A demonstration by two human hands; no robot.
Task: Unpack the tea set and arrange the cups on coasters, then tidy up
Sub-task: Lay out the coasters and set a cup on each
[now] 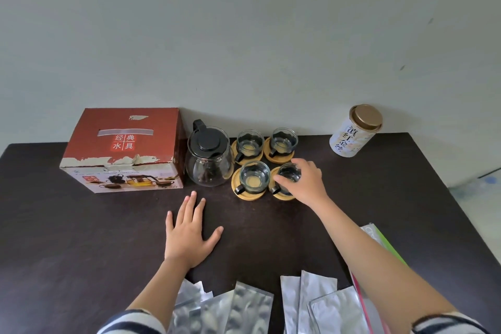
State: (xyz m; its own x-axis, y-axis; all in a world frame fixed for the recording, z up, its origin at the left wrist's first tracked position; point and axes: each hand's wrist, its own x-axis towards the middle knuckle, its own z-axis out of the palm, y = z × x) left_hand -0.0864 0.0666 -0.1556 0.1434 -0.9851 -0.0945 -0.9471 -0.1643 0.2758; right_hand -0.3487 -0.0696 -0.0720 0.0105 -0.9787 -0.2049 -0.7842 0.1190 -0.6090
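Observation:
Several glass cups with black handles stand on round wooden coasters in a square block at the table's back middle. My right hand [303, 182] grips the front right cup [288, 174] from above, on its coaster [282, 196]. The front left cup [253, 177] rests on its coaster [238, 192]. Behind them are the back left cup [249, 143] and the back right cup [283, 141]. A glass teapot [209, 156] with a black lid stands left of the cups. My left hand [189, 233] lies flat on the dark table [81, 238], fingers spread.
A closed red cardboard box [123, 148] sits left of the teapot. A white tea tin [355, 130] with a gold lid leans at the back right. Silver foil packets [244, 309] lie along the near edge, and a plastic zip bag [379, 238] at the right.

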